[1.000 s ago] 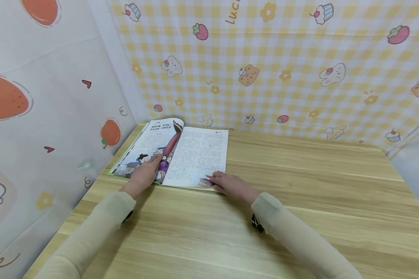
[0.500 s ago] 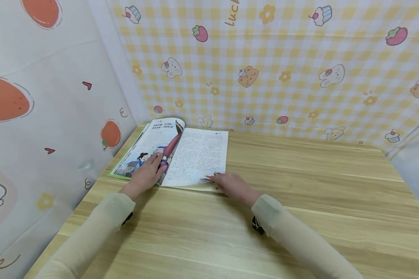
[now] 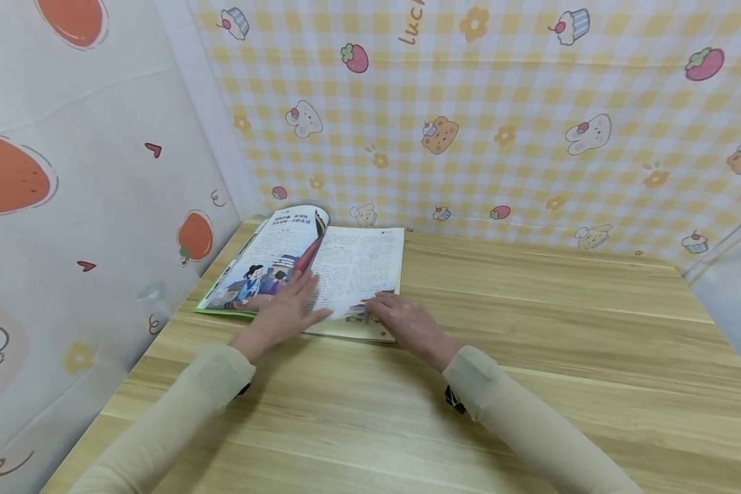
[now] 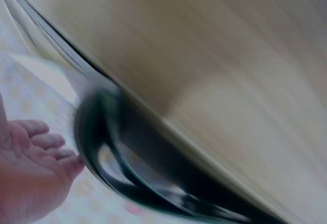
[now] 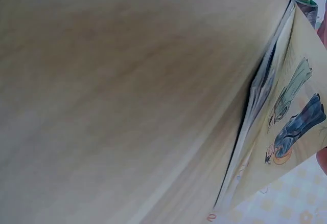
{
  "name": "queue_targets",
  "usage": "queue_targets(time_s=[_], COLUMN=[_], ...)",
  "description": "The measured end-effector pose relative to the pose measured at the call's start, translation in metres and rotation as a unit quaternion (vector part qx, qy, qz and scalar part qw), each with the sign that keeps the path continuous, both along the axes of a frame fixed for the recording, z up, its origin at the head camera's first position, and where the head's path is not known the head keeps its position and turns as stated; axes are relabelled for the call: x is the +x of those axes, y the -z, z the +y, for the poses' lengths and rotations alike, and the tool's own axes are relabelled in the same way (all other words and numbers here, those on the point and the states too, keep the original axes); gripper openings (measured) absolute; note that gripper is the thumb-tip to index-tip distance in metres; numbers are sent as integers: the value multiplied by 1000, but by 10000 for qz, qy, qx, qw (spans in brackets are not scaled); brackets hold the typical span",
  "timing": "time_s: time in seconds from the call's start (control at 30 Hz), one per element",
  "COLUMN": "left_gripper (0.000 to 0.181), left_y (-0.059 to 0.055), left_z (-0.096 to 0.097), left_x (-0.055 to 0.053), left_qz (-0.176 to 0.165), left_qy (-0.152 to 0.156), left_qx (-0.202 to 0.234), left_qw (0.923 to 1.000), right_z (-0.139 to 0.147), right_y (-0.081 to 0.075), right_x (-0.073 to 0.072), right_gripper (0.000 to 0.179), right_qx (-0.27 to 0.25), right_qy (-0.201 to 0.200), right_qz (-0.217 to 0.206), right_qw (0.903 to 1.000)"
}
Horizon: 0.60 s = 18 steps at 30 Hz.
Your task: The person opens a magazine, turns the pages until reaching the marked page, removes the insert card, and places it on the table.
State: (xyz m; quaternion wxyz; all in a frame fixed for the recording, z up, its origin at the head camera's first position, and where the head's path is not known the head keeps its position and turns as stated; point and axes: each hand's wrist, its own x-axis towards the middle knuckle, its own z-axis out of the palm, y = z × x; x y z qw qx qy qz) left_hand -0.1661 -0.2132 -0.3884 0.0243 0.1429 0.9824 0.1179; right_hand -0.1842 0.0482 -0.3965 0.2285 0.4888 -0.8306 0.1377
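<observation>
An open magazine (image 3: 268,240) lies on the table, its left pages arched toward the spine and a green cover edge showing beneath. My left hand (image 3: 280,315) is over the lower part of the spine, fingers straight and spread; whether it presses the paper I cannot tell. The left wrist view shows this hand (image 4: 36,175) beside the dark curved edge of the magazine (image 4: 97,152). At the lower right corner, my right hand (image 3: 410,328) pinches a page (image 3: 370,257). Its underside, with drawn robed figures, rises from the stack in the right wrist view. Most fingertips are hidden there.
The wooden table (image 3: 549,329) extends right and toward me. A yellow checked cloth (image 3: 500,103) hangs behind it, and a white printed cloth (image 3: 117,206) borders the left side.
My left hand has shifted right from the left page to the spine, uncovering the picture there. The right hand has moved little; the page corner it holds is lifted and bent.
</observation>
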Motion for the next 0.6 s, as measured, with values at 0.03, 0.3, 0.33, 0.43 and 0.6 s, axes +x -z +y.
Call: queue_targets(time_s=[0.03, 0.3, 0.33, 0.43, 0.6], left_gripper=[81, 65, 61, 53, 54], left_y=[1, 10, 10, 10, 7], left_z=[6, 53, 56, 62, 60], left_x=[1, 0, -1, -5, -10], left_qz=[-45, 201, 375, 898, 1565], left_qy=[161, 812, 849, 867, 784], left_qx=[123, 691, 699, 815, 1047], left_qw=[9998, 9941, 9932, 9888, 9790], right_z=[0, -1, -1, -1, 2], right_y=[-1, -4, -4, -4, -3], right_x=[1, 3, 3, 2, -3], right_gripper=[36, 39, 39, 40, 44], right_qx=[27, -41, -78, -266, -631], right_qy=[24, 15, -5, -10, 303], right_qz=[28, 202, 235, 336, 427], right_qw=[10000, 9998, 9997, 9991, 9966])
